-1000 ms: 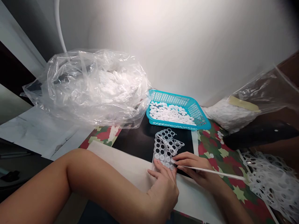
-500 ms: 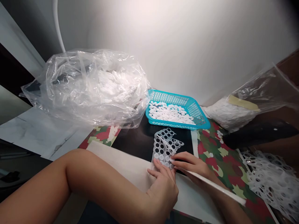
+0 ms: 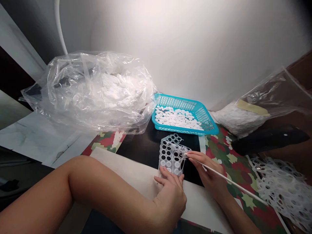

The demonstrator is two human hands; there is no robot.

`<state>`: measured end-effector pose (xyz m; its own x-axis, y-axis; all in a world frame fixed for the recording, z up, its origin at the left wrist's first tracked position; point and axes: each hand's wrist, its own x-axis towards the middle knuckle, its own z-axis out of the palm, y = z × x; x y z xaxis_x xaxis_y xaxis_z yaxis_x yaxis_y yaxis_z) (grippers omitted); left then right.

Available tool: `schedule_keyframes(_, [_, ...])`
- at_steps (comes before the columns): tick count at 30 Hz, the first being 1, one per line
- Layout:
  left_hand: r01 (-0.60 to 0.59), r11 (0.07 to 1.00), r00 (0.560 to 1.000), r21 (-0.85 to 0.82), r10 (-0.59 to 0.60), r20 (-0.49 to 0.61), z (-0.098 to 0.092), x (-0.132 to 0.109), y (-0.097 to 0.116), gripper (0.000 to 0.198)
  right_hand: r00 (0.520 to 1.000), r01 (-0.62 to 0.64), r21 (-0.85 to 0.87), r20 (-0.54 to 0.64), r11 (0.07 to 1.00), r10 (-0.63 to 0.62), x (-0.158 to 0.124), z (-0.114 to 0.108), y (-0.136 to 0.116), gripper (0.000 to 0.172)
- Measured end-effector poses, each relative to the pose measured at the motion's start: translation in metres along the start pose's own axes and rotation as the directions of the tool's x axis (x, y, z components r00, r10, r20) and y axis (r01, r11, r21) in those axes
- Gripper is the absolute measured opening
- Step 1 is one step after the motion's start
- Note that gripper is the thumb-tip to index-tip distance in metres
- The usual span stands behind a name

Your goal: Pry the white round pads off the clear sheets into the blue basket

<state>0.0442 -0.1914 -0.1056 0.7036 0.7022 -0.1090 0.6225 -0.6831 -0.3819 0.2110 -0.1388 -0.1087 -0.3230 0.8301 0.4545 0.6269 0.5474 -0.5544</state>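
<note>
A translucent plastic sheet with rows of round holes (image 3: 166,152) lies on a black surface, several of its nearer rings whitish in the middle. My left hand (image 3: 170,191) rests palm down at its near end, fingers apart and tips on the sheet. My right hand (image 3: 209,170) is closed on a thin white stick (image 3: 239,187) that slants down to the right. Its fingertips meet at the sheet's right edge; whether they also pinch the plastic, I cannot tell. A turquoise basket (image 3: 207,130) holding small white discs (image 3: 177,118) stands just behind.
A large clear plastic bag (image 3: 97,94) with white contents fills the back left. At right are another bag (image 3: 241,118) of white pieces, a black object (image 3: 270,139) and a heap of holed plastic sheets (image 3: 285,191). Pale paper (image 3: 126,174) covers the front, over camouflage-patterned cloth (image 3: 243,169).
My right hand has moved up and to the right with the stick, away from my left fingers. The sheet's right-hand part has shifted and lies differently. My left hand stays put.
</note>
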Motion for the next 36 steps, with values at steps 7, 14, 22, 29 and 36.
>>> schedule_keyframes(7, [0.013,1.000,0.999,-0.016,-0.013,-0.035,0.003,0.000,0.002,0.094,0.897,-0.084,0.263,-0.400,0.961,0.188,0.004,-0.007,0.001,0.016])
schedule_keyframes(14, [-0.019,1.000,1.000,-0.009,0.019,0.000,0.000,0.002,0.002,0.097,0.959,0.035,0.309,0.259,0.950,-0.119,0.004,-0.004,-0.012,0.022])
schedule_keyframes(22, [-0.027,0.999,0.999,-0.019,0.027,0.018,-0.001,0.001,-0.001,0.098,0.959,0.120,0.147,0.237,0.982,-0.153,0.010,0.003,-0.010,0.020])
schedule_keyframes(29, [-0.070,0.997,0.997,-0.038,0.071,0.038,-0.005,0.001,-0.004,0.094,0.931,0.114,0.183,0.323,0.976,-0.170,0.006,0.002,-0.004,0.021])
schedule_keyframes(36, [-0.070,0.996,0.997,-0.060,0.073,0.041,-0.005,0.000,-0.004,0.094,0.916,0.084,0.203,0.370,0.976,-0.156,0.006,-0.001,-0.003,0.020])
